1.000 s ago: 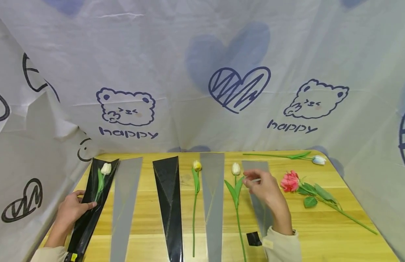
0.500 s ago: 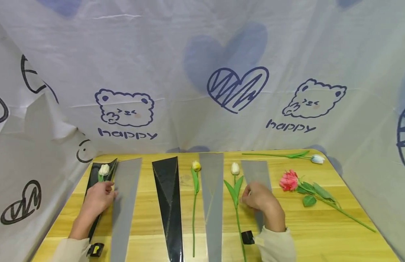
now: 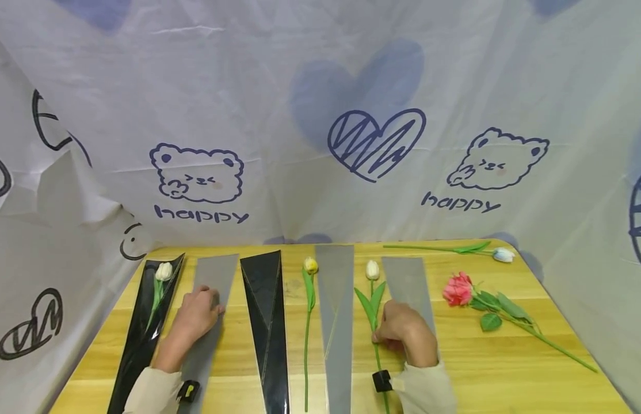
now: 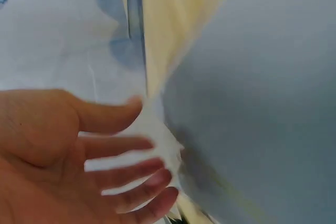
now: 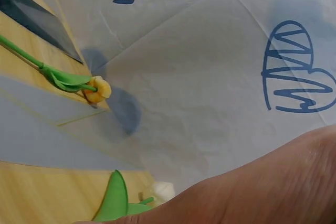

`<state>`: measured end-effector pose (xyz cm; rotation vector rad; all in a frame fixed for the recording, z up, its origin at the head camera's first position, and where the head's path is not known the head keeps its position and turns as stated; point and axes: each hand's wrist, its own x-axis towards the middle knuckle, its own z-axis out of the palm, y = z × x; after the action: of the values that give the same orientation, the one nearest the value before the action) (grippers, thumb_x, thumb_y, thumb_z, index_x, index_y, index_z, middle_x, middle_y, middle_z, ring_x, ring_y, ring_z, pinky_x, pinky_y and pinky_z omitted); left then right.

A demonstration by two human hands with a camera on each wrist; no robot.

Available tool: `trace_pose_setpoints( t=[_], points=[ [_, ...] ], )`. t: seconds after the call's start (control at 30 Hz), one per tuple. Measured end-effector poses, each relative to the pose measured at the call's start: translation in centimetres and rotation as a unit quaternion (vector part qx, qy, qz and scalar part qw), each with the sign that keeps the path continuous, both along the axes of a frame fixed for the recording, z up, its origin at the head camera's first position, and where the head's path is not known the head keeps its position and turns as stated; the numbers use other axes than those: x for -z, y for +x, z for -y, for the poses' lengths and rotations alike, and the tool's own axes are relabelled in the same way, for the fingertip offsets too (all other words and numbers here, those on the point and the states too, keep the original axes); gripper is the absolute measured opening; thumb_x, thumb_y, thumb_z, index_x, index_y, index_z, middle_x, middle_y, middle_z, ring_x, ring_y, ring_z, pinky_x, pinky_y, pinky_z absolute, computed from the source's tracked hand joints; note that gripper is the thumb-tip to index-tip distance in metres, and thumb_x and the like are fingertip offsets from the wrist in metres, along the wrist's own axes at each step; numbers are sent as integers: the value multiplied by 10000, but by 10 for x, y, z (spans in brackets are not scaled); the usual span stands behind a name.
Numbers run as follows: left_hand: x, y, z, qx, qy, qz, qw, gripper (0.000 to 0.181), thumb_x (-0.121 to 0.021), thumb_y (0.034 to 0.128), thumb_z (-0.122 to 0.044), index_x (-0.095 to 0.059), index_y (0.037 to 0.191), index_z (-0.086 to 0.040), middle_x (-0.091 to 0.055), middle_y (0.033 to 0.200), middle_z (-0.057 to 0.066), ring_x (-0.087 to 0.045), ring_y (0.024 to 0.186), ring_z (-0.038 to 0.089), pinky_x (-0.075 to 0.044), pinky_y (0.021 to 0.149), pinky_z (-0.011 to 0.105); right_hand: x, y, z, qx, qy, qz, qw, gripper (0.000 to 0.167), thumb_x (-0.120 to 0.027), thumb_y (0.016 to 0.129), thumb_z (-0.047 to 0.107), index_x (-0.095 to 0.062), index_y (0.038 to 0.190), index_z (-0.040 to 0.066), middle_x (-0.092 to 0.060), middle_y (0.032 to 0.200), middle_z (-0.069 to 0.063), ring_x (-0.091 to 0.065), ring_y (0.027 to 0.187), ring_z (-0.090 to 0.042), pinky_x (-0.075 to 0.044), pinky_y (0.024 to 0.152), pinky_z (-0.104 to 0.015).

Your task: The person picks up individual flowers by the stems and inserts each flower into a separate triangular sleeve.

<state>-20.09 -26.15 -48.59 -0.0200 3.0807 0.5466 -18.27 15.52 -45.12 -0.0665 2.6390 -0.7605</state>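
My left hand [image 3: 198, 313] is over the left grey flower sleeve [image 3: 217, 276]. In the left wrist view its fingers [image 4: 126, 174] are spread and loosely bent beside the sleeve's edge, with nothing between them; I cannot tell whether they touch it. To its left, a white tulip [image 3: 164, 271] lies in a black sleeve [image 3: 134, 339]. My right hand [image 3: 405, 330] has its thumb and fingertips at the green stem of another white tulip [image 3: 372, 270], pinching it just under the leaves. The right wrist view hides those fingertips; it shows that tulip's leaf [image 5: 116, 198].
Between the hands lie a flat black sleeve [image 3: 263, 299], a yellow tulip [image 3: 310, 265] and a grey sleeve [image 3: 336, 287]. Another grey sleeve [image 3: 405, 276] is partly under the right hand. A pink flower [image 3: 458, 289] and a pale blue tulip [image 3: 503, 255] lie on the table's right side.
My left hand has left the black sleeve with the tulip and moved right over the grey one, whose top has shifted right. The right hand has come down and left to the white tulip's stem.
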Motion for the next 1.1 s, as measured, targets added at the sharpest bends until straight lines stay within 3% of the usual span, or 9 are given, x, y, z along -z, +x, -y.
trace_pose_setpoints(
  t=[0.1, 0.27, 0.33, 0.53, 0.7, 0.8, 0.97, 1.03, 1.1],
  points=[
    [-2, -10, 1, -462, 127, -61, 9988, 397, -684, 986, -153, -586, 1104, 213, -447, 1227, 459, -463, 1106, 624, -443, 876, 640, 2, -1, 1, 38, 6, -51, 10000, 294, -893, 774, 84, -625, 661, 40, -642, 597, -113, -637, 529, -226, -491, 496, -314],
    [0, -25, 10, -1119, 211, 526, 9921, 450, -677, 986, -216, -597, 1014, 226, -364, 1172, 451, -412, 1079, 596, -441, 799, 619, 6, -3, 2, 178, -82, 76, 9998, 267, -875, 781, 35, -636, 662, 28, -648, 576, -107, -638, 508, -207, -490, 475, -301],
    [1, -26, 12, -1171, 189, 507, 9916, 418, -699, 972, -208, -632, 976, 204, -378, 1172, 436, -422, 1068, 589, -450, 786, 619, 7, -3, 2, 189, -145, 109, 9997, 252, -858, 786, 16, -645, 652, 22, -649, 562, -103, -639, 497, -200, -493, 474, -296],
    [1, -23, 15, -1176, 413, -134, 9921, 330, -734, 913, -133, -667, 1087, 140, -513, 1075, 380, -559, 912, 541, -506, 679, 601, 2, -3, -3, 280, -514, 73, 9983, 233, -766, 840, -24, -673, 627, -1, -639, 531, -107, -646, 473, -229, -536, 490, -323],
    [-8, -20, 24, -1087, 1347, -132, 9848, 443, -651, 865, -26, -572, 1286, 87, -636, 1052, 342, -661, 817, 437, -548, 620, 517, -9, 1, -11, 360, -1214, 125, 9919, 158, -686, 914, -27, -686, 756, -22, -652, 624, -122, -653, 546, -268, -569, 555, -392],
    [-19, -19, 25, -765, 2629, 135, 9617, 570, -666, 884, 6, -468, 1411, 95, -611, 1193, 377, -665, 923, 411, -560, 698, 478, -15, 3, -15, 359, -1623, 20, 9861, 76, -641, 950, -15, -657, 876, -10, -643, 724, -118, -653, 630, -269, -569, 605, -412],
    [-39, -20, 9, -90, 4650, 541, 8836, 745, -701, 932, 15, -305, 1561, 74, -536, 1422, 308, -661, 1069, 257, -550, 850, 398, -25, 1, -20, 408, -2097, -526, 9755, 55, -601, 990, 5, -644, 970, -21, -602, 822, -113, -646, 707, -273, -574, 670, -430],
    [-44, -20, 0, 109, 5143, 533, 8559, 716, -698, 949, -7, -327, 1558, 60, -611, 1351, 218, -675, 1024, 191, -559, 847, 362, -27, -1, -20, 497, -2240, -823, 9698, 67, -602, 991, 11, -654, 997, -31, -600, 859, -112, -654, 735, -270, -587, 687, -430],
    [-48, -20, -9, 266, 5467, 533, 8352, 646, -673, 1000, -95, -350, 1539, 54, -644, 1246, 104, -668, 984, 143, -560, 840, 338, -28, -2, -18, 621, -2341, -1057, 9644, 89, -608, 993, 27, -662, 1024, -37, -609, 898, -112, -667, 761, -267, -597, 696, -411]
  ],
)
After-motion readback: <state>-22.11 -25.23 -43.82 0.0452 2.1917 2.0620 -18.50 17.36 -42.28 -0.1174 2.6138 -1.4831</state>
